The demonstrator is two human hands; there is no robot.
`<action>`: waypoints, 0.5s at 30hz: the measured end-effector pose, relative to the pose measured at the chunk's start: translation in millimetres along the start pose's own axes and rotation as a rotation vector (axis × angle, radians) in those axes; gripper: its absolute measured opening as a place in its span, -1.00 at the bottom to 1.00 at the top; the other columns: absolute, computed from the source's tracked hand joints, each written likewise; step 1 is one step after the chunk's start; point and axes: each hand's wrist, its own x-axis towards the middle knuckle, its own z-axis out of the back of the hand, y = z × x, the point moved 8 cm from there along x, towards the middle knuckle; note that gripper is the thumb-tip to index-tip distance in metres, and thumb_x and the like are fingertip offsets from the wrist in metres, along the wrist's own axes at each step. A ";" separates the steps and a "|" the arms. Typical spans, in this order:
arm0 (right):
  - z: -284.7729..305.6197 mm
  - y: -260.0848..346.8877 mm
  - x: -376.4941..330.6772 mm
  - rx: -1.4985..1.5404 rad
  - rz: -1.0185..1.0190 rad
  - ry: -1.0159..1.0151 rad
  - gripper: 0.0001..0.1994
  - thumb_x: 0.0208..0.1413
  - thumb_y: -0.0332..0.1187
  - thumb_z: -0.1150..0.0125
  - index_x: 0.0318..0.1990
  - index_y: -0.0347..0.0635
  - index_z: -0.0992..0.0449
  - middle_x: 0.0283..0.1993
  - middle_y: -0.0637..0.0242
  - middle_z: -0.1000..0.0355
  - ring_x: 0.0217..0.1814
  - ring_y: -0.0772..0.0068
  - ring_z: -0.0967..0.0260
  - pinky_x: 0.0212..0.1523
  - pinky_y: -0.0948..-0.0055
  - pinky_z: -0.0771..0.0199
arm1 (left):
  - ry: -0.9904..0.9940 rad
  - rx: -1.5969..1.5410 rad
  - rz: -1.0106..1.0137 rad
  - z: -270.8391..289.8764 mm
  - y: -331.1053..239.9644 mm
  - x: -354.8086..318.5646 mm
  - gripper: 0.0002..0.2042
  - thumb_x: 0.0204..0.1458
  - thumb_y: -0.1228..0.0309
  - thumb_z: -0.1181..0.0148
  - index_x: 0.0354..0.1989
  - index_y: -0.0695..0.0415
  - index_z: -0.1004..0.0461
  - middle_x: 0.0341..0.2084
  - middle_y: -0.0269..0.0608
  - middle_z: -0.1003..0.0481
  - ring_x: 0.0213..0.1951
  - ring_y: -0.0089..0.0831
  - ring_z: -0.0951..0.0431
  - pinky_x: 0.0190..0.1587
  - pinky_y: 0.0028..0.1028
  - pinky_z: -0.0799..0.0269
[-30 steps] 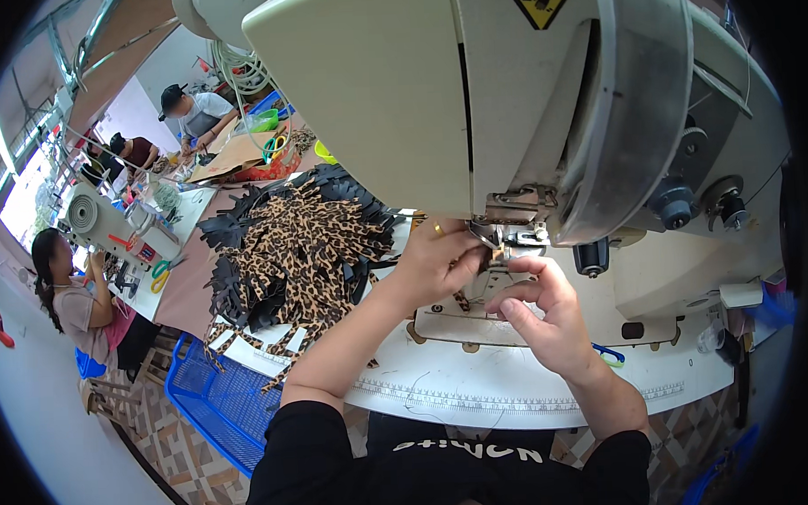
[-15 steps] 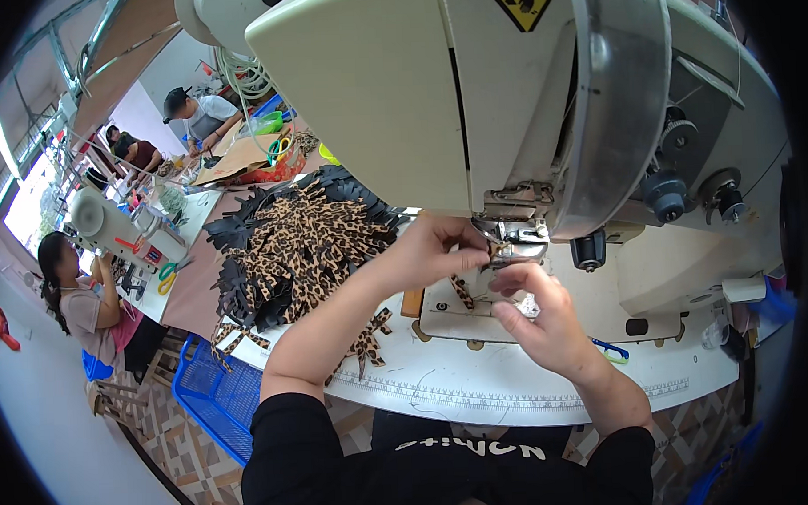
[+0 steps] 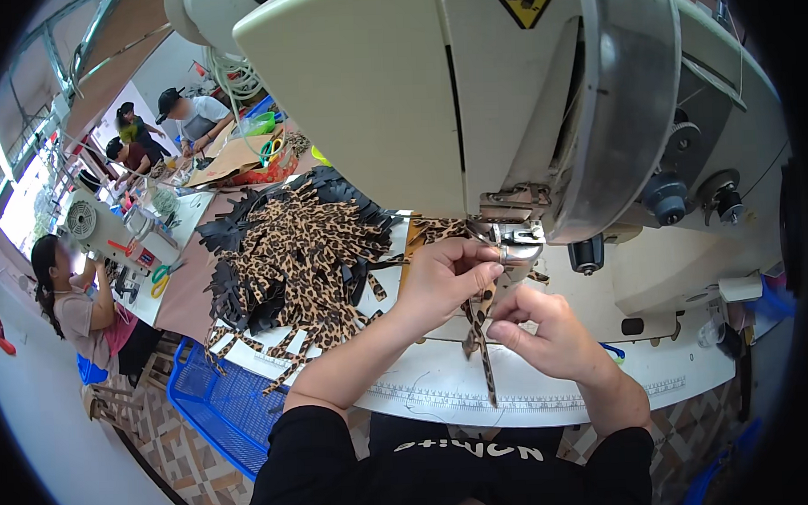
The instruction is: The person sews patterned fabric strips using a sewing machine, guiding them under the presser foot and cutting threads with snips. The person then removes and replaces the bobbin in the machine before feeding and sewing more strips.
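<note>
Over the near worktop [image 3: 444, 367], at the sewing machine [image 3: 354, 94], the left hand [image 3: 436, 287] pinches a leopard-print strip [image 3: 487, 361], likely light, limp and best held just above its hanging end, the right hand [image 3: 549, 329] half-curled beside it, grip unclear.

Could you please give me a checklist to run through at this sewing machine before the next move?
1. Leopard-print strip held: ok; pinched by the left hand.
2. Right hand gripping it: cannot tell; its fingers are beside the strip, contact unclear.
3. Left hand well away from the metal parts of the sewing machine: not ok; it looks very close.
4. Needle position: cannot tell; not distinguishable.
5. Blue-handled tool apart from the strip: ok.
</note>
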 end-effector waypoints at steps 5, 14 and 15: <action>-10.7 4.8 -4.2 -0.137 0.081 0.084 -0.81 -0.03 -0.38 -0.24 -0.39 -0.25 -0.34 -0.54 0.22 -0.45 -0.50 0.33 -0.48 -0.46 0.46 -0.47 | -0.035 0.033 -0.021 0.4 -0.6 -1.8 -0.83 -0.05 0.47 -0.26 -0.31 0.28 -0.48 -0.42 -0.29 -0.50 -0.43 -0.67 -0.46 -0.38 -0.67 -0.40; -7.3 -1.6 -3.2 -0.243 -0.050 0.050 -0.83 -0.06 -0.53 -0.19 -0.36 -0.30 -0.29 -0.54 0.21 -0.42 -0.53 0.41 -0.47 -0.53 0.53 -0.43 | -0.107 0.390 -0.263 3.3 -21.0 -9.0 -0.88 -0.14 0.49 -0.29 -0.41 0.18 -0.50 -0.54 -0.30 -0.47 -0.44 -0.54 -0.43 -0.38 -0.50 -0.35; -6.7 -0.7 -2.7 -0.271 -0.037 0.045 -0.83 -0.06 -0.53 -0.19 -0.36 -0.30 -0.29 -0.54 0.21 -0.42 -0.53 0.41 -0.47 -0.53 0.53 -0.43 | -0.113 0.375 -0.292 3.3 -23.2 -10.2 -0.88 -0.14 0.49 -0.29 -0.41 0.18 -0.50 -0.54 -0.30 -0.47 -0.44 -0.54 -0.43 -0.38 -0.50 -0.35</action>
